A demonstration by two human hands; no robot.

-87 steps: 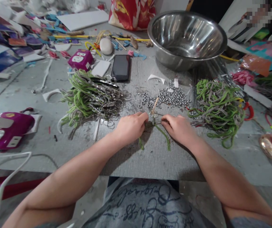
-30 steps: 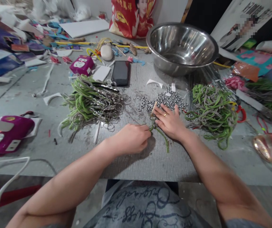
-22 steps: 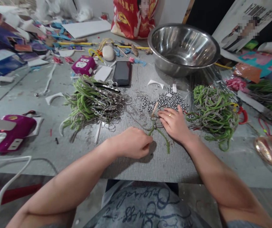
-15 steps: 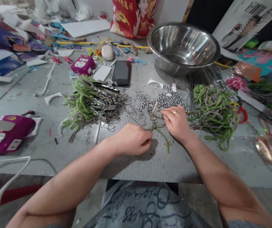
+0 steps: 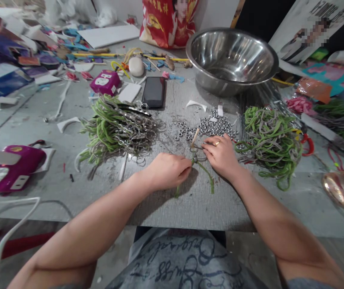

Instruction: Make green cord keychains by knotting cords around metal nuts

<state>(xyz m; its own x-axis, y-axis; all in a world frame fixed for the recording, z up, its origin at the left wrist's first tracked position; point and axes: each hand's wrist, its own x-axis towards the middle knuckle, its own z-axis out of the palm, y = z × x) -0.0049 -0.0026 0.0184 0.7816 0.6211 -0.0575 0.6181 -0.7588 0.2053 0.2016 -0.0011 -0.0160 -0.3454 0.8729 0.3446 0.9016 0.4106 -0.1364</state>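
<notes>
The left hand point(image 5: 170, 170) curls with its fingers pressed together, seemingly on a strand of the green-and-grey cord point(image 5: 205, 174), though the knuckles hide which strand. The right hand point(image 5: 221, 156) has thumb and forefinger pinched together, apparently on a thin grey strand, while its other fingers bend loosely beside them. The two hands sit close on either side of one small silver bead point(image 5: 194, 159), probably so that the strands can be worked from both sides. A short wooden stick point(image 5: 195, 137) leans just beyond the bead and between the hands; it likely serves as an anchor holding the cord in place. The cord lies between the hands on the grey surface point(image 5: 166, 210): one green tail slants down beside the right hand's near edge, and another pokes out below the left hand. Loose metal nuts or ring beads point(image 5: 218, 127) are scattered just beyond the right hand, perhaps to be within easy reach. A bundle of green and grey cords with metal rings point(image 5: 102, 124) lies beyond and left of the left hand, and a looser tangle of cords point(image 5: 271, 140) sits near the right hand, on its outer side.
</notes>
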